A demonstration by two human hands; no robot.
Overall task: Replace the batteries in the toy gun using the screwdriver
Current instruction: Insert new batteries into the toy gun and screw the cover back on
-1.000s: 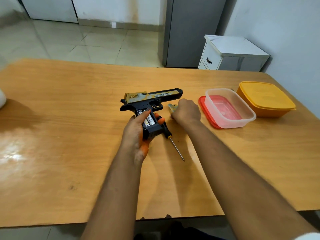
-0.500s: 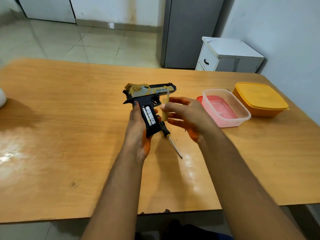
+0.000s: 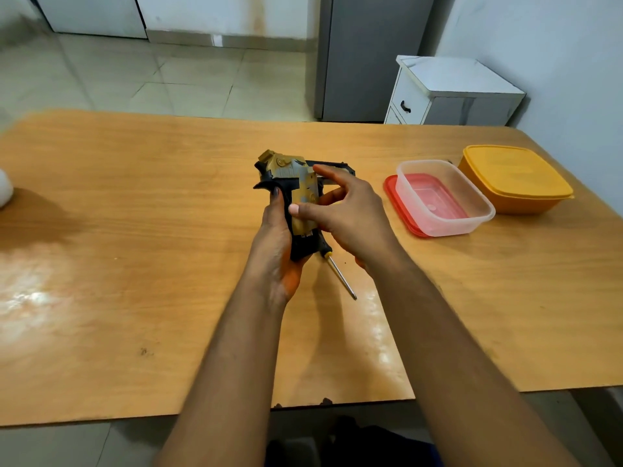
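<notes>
Glossy orange-brown wood surface, glare patch at left, tiled floor behind. Left hand is wrapped around the black handle of the toy gun, held just above mid-surface, grip closed on it. I see tan camo on the slide; any print there is too blurred to read. Right hand pinches the tan battery cover against the handle, thumb and fingers closed on its edges. Screwdriver, thin steel shaft, lies on the surface under the hands. Right: clear plastic tub on a red lid, then a lidded orange rounded-square container.
</notes>
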